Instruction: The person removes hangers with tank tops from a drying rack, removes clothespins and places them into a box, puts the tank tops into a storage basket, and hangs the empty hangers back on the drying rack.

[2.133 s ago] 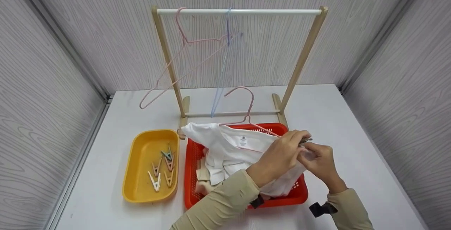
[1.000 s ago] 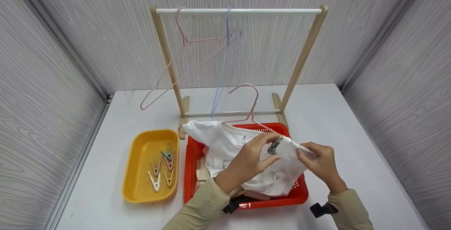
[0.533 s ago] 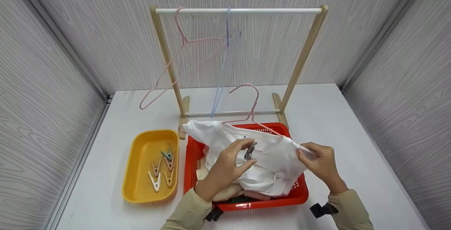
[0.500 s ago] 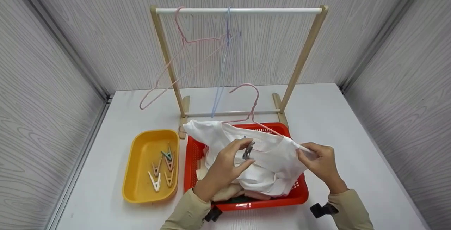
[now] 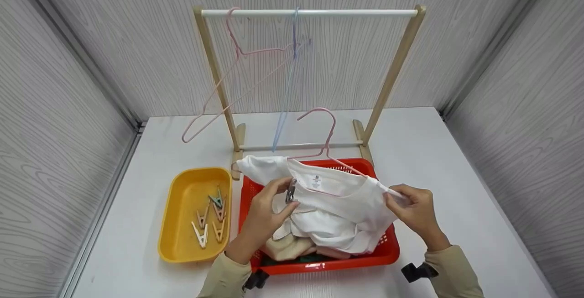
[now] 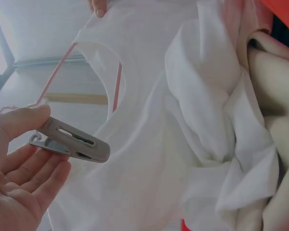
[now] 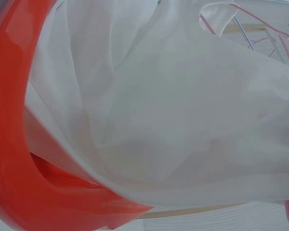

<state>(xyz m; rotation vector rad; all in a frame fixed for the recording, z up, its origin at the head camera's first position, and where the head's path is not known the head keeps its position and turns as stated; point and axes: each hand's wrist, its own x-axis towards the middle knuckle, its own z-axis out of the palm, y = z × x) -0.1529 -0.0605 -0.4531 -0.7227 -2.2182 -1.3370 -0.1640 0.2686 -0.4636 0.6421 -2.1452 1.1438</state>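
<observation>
A grey clothespin [image 6: 77, 139] is pinched between the thumb and fingers of my left hand [image 5: 262, 213], in front of the shirt's left shoulder side. The white shirt [image 5: 337, 206] is spread over a pink hanger [image 5: 329, 138], whose hook points up and whose bar shows inside the neckline. At the right end, my right hand [image 5: 416, 209] pinches the shirt's shoulder or sleeve edge, where the hanger's end is hidden. The shirt's lower part drapes into the red basket [image 5: 319, 268]. In the right wrist view, white fabric [image 7: 192, 110] fills most of the picture.
The yellow tray [image 5: 173, 225] at left holds several clothespins [image 5: 200, 234]. Behind stands a rack with a white rod [image 5: 356, 13] carrying a pink hanger [image 5: 210, 92] and a blue hanger [image 5: 287, 97]. Beige clothes [image 5: 287, 248] lie in the basket under the shirt.
My left hand has come away from the right shoulder and moved left across the shirt, carrying the grey clothespin. My right hand has stayed at the right end of the shirt.
</observation>
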